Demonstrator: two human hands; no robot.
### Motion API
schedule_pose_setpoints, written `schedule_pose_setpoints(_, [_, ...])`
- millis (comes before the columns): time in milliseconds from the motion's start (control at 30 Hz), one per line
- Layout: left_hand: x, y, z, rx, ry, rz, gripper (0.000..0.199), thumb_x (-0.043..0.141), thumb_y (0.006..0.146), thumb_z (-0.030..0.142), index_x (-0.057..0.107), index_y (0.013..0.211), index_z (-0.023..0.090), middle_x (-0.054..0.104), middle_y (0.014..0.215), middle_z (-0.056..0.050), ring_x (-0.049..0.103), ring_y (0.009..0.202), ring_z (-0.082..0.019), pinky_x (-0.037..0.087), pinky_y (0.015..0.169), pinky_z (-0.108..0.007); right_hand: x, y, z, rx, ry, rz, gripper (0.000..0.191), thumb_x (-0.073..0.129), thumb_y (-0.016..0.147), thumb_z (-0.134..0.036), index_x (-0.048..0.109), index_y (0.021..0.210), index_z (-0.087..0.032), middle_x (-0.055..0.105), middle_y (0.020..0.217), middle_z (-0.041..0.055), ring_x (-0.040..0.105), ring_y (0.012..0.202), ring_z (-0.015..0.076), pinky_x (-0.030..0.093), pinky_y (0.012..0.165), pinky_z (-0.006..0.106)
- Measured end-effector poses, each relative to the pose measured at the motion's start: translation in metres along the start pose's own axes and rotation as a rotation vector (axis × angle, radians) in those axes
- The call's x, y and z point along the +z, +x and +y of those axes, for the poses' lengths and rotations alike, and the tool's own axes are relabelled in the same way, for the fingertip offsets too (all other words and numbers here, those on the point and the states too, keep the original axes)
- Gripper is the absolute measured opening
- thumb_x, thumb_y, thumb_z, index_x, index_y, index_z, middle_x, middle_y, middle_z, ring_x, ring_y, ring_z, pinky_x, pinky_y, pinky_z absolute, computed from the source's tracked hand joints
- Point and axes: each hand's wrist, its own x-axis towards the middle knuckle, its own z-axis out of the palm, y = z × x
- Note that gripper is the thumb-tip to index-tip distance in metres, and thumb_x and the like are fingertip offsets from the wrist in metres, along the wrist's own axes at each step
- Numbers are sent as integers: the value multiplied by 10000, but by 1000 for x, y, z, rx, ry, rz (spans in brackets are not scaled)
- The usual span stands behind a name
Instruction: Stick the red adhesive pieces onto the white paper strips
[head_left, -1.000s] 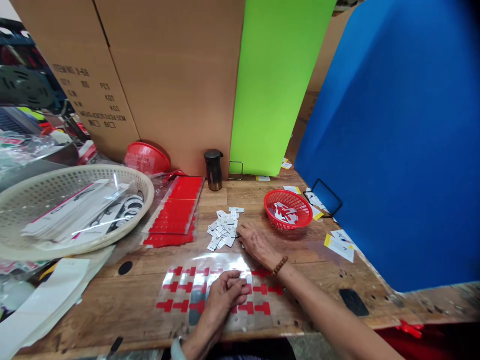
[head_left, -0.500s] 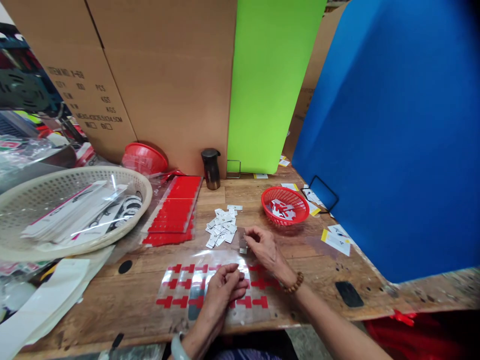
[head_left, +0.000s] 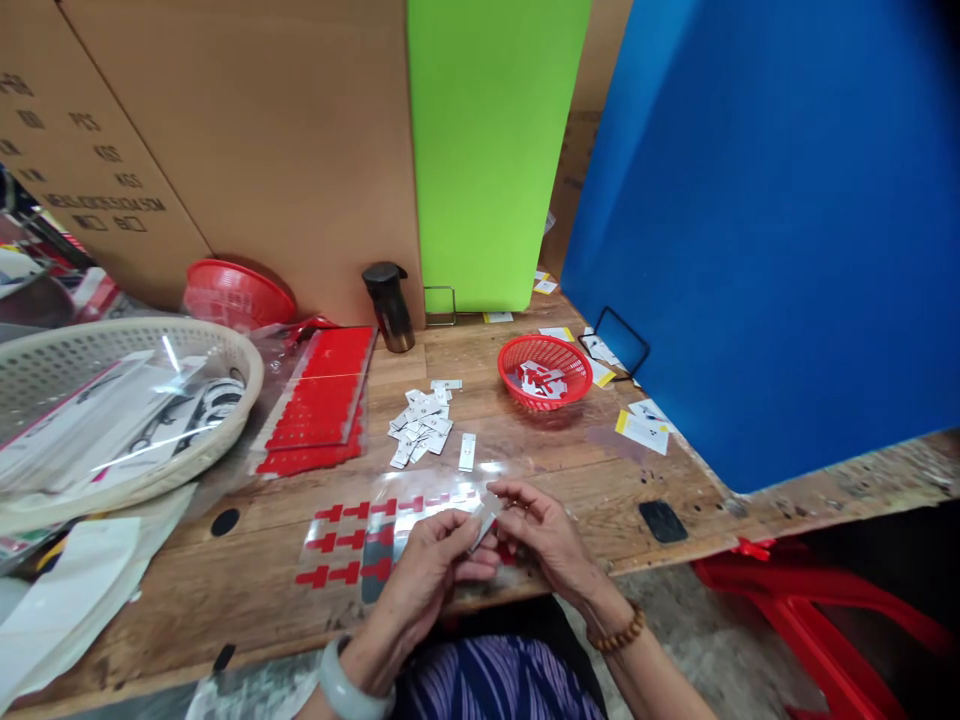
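A small white card point(head_left: 487, 512) is held between my two hands over the table's front edge. My left hand point(head_left: 435, 560) pinches its lower end with thumb and fingers. At its upper right side, the fingers of my right hand point(head_left: 546, 528) close on it. Beneath both hands lies a clear sheet with rows of red T-shaped stickers point(head_left: 349, 540), its right part mostly covered by them. Beyond the sheet is a loose pile of small white cards point(head_left: 421, 428), and one single card point(head_left: 467, 452) lies apart from it, nearer my hands.
A red basket point(head_left: 510, 385) holding red-and-white pieces stands behind my right hand. At left are red sheets point(head_left: 322, 385) and a large cream basket point(head_left: 251, 400) of packaged items. A dark flask point(head_left: 390, 308), a green panel point(head_left: 487, 150) and a blue panel point(head_left: 750, 250) stand behind.
My right hand has come back from beside the pile toward my left hand, and both now hold a white card. A single card now shows beside the pile. The view has shifted right and down.
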Motion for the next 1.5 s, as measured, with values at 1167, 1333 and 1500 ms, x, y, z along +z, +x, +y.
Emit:
schedule_pose_setpoints(1167, [21,89,1,157,332,51,199,660,745,298,583,776,117,599,484,-5,574,391,-111,471,427,-207,-43,26,-10,-264,-1278,225,93,476,791,-126,505,728,-188,546,750,18,503,713,167,364,641,277])
schedule_pose_setpoints(1333, [18,92,-1,152,354,39,172,620,772,279,561,789,119,601,484,-3,565,385,-102,467,418,-198,-39,17,-7,-348,-1254,216,101,441,838,-130,516,820,-195,547,820,40,516,776,188,403,707,303])
schedule_pose_setpoints(1500, [18,90,-2,180,393,48,133,557,808,250,552,787,119,610,502,-4,554,373,-86,440,398,-176,-36,2,12,-463,-1181,275,199,387,896,-161,547,999,-219,553,943,76,535,884,210,420,791,331])
